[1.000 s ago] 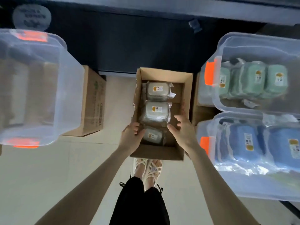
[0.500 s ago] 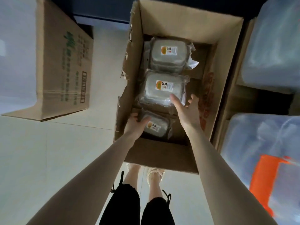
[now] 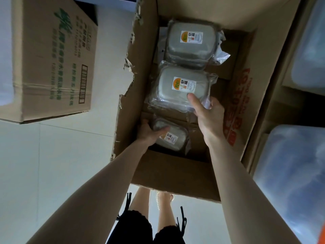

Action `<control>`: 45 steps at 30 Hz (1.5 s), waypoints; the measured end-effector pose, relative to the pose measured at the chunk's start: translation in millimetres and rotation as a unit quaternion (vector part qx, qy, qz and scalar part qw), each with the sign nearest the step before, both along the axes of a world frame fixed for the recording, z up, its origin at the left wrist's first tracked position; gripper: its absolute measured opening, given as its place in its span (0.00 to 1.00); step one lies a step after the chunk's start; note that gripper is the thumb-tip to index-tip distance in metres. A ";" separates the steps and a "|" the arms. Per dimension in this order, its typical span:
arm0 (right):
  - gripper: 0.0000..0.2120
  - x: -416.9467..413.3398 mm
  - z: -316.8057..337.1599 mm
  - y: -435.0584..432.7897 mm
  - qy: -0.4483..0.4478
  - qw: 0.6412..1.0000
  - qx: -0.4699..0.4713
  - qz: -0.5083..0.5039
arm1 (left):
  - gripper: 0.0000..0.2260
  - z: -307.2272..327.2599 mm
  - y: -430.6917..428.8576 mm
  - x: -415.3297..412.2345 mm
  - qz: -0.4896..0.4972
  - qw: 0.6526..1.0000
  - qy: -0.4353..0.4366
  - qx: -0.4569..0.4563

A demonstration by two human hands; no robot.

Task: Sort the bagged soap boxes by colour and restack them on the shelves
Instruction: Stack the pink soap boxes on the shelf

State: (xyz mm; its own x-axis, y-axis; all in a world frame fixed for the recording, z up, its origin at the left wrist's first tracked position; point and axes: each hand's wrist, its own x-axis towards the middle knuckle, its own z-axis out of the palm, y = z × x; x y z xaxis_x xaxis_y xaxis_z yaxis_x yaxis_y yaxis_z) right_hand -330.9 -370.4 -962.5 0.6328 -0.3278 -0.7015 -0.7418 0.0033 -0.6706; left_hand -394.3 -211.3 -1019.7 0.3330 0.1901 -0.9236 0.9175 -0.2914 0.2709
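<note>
Reaching down into the open brown cardboard carton (image 3: 175, 175), you have a pack in each grip. Your left grip (image 3: 148, 133) is curled round the left end of the nearest grey soap box in its clear bag (image 3: 173, 139). One digit lies across the top and the rest are hidden beneath. That pack runs out to the right of the grip, with its long axis across the carton and tipped a little towards you, so nearly all of it hangs beyond your hold.

Your right grip (image 3: 210, 117) is on the middle grey bagged soap box (image 3: 175, 85). The thumb presses on top just beside the label, and the fingers wrap round the near right corner, bunching the loose bag. This pack lies ahead and to the left of the grip, long axis crosswise too. The far grey bagged soap box (image 3: 191, 44) sits just beyond it, untouched.

Both holds are at an end or a corner, so expect each pack to droop away from the grip as it rises. Lift straight up to clear the carton walls. The clear plastic bins (image 3: 290, 173) stand right of your right grip, their contents too blurred to read. A printed cardboard box (image 3: 52, 59) stands well left of your left grip.
</note>
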 end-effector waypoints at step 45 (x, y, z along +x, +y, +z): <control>0.37 81.5 713.4 194.9 -0.440 0.877 0.151 0.121 | 0.15 722.8 252.2 93.6 0.112 0.834 -0.524 -0.130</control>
State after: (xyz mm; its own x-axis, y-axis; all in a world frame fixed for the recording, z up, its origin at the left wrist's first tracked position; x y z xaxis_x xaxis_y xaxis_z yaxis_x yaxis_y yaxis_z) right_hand -249.4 -175.5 -249.1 0.9981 0.0066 0.0620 0.0596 0.1941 -0.9792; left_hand -300.7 40.9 -297.0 0.9667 0.1946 -0.1663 0.1595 0.0500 0.9859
